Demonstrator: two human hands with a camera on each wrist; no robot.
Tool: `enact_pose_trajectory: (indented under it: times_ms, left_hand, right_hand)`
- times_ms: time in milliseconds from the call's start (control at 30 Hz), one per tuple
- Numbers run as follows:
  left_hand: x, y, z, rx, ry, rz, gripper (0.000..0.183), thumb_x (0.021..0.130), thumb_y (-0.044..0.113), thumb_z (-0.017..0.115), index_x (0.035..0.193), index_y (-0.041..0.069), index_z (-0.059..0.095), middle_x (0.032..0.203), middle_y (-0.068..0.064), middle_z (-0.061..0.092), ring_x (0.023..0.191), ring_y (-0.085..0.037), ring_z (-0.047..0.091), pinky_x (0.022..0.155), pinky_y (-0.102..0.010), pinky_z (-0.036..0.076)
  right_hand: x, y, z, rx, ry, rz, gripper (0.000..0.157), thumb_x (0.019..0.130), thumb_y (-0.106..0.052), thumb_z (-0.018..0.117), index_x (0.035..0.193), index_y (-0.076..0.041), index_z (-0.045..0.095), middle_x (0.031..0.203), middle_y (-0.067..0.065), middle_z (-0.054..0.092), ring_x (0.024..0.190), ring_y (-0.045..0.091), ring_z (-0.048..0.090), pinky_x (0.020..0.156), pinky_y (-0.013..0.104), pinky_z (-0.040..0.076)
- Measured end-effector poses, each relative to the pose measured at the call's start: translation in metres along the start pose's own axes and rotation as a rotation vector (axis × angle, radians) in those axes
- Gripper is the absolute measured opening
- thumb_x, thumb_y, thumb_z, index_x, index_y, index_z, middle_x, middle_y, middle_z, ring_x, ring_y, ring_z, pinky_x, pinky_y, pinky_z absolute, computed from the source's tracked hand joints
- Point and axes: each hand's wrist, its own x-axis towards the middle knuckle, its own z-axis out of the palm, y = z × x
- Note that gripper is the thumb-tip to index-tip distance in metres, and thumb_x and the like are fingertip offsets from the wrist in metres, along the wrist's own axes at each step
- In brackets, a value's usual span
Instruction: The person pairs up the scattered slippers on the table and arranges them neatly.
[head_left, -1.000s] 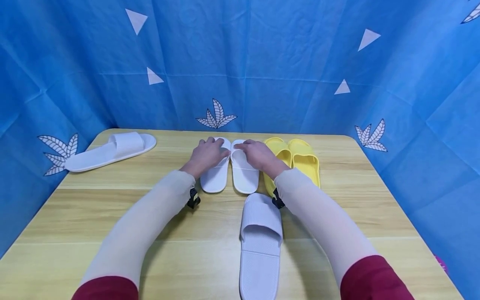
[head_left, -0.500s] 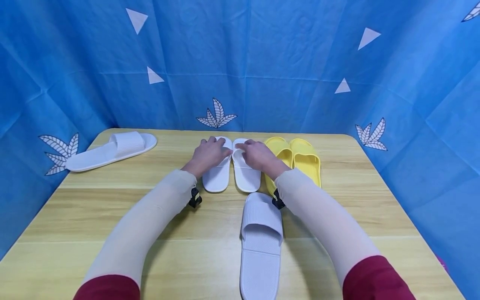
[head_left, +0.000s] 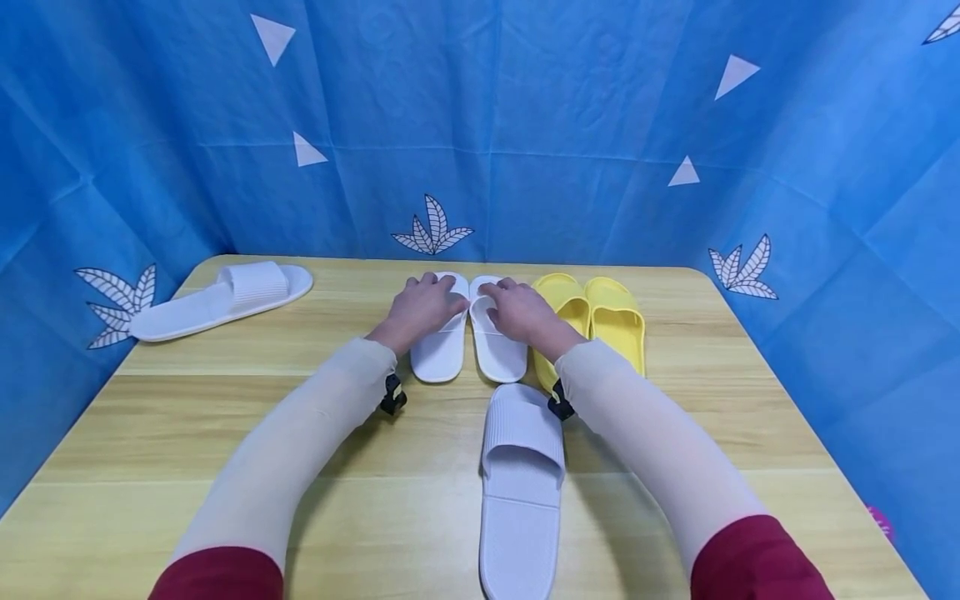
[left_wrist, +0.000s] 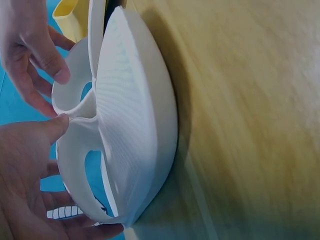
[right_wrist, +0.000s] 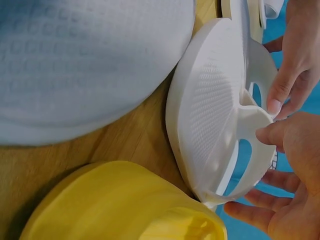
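Two white slippers stand side by side at the back of the table, heels towards me. My left hand grips the left white slipper across its strap; in the left wrist view its thumb lies on the inner edge and its fingers reach round the outer edge. Likewise my right hand grips the right white slipper across the strap, fingers on the outer side in the right wrist view. The two straps meet between my thumbs. A pair of yellow slippers stands just right, partly behind my right wrist.
A single pale grey slipper lies in front, toe close to the right white slipper's heel. Another white slipper lies slanted at the far left edge. A blue curtain encloses the wooden table at the back and sides.
Both hands have slid the white slippers a little to the right. The yellow pair has shifted slightly right too. The grey slipper and the far-left white slipper have stayed put.
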Motion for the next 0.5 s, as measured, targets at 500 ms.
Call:
enact_pose_trajectory:
  times_ms: [500]
  left_hand:
    - [0.001, 0.012, 0.005, -0.017, 0.012, 0.011, 0.067, 0.097, 0.060, 0.046, 0.150, 0.020, 0.040, 0.145, -0.017, 0.042, 0.125, -0.040, 0.042, 0.097, -0.054, 0.045]
  right_hand:
    - [-0.007, 0.010, -0.001, 0.002, 0.027, 0.009, 0.045, 0.099, -0.025, 0.058, 0.142, -0.015, 0.050, 0.133, 0.019, 0.053, 0.112, 0.038, 0.057, 0.100, 0.047, 0.044]
